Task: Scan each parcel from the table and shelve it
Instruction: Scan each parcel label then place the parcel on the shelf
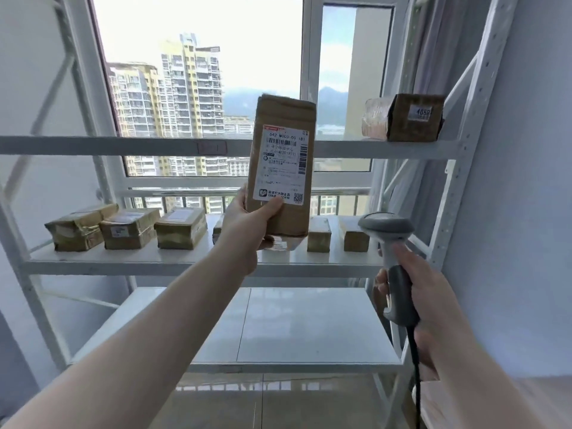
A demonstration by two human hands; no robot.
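My left hand (247, 221) grips the lower end of a tall brown cardboard parcel (283, 125) and holds it upright in front of the white shelf rack. The parcel's white shipping label with barcodes faces me. My right hand (414, 292) is closed around the handle of a grey corded barcode scanner (387, 227), to the right of the parcel and lower. The scanner's head points away from me toward the shelves.
The middle shelf (154, 261) carries several taped brown parcels in a row. One parcel (405, 117) with a number sticker lies at the right end of the upper shelf (93, 144). A lower shelf (278, 329) lies below. A window is behind the rack.
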